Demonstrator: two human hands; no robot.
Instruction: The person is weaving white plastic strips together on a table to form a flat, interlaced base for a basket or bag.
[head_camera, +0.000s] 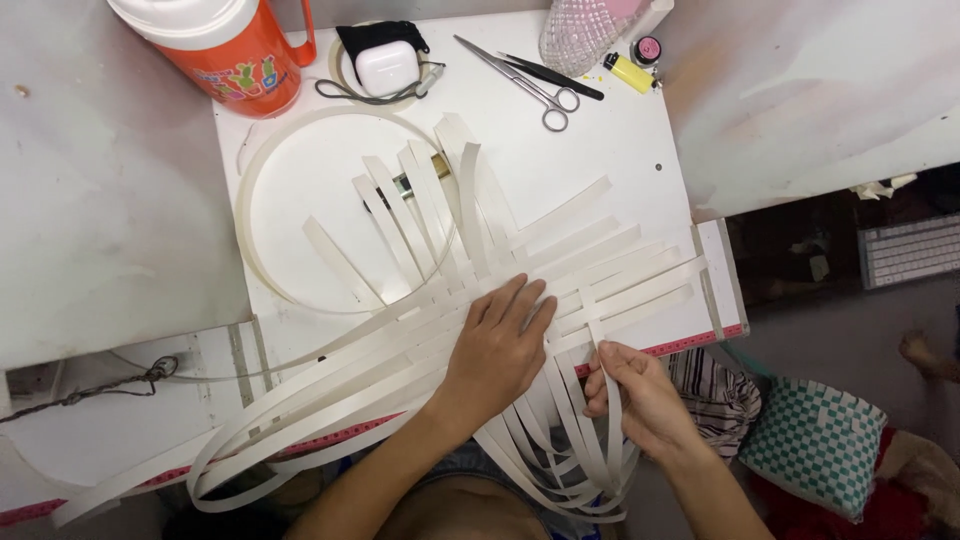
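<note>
Many long white flat strips lie crossed and partly woven on a white tabletop. My left hand presses flat on the woven middle, fingers spread toward the far side. At the near table edge my right hand pinches one white strip between thumb and fingers; this strip runs down off the edge. The strips' loose ends loop down over my lap.
A coil of white strip lies at the back left. Behind it stand an orange jug, a white earbud case, scissors, tweezers and a yellow lighter. A green checked woven basket sits on the floor right.
</note>
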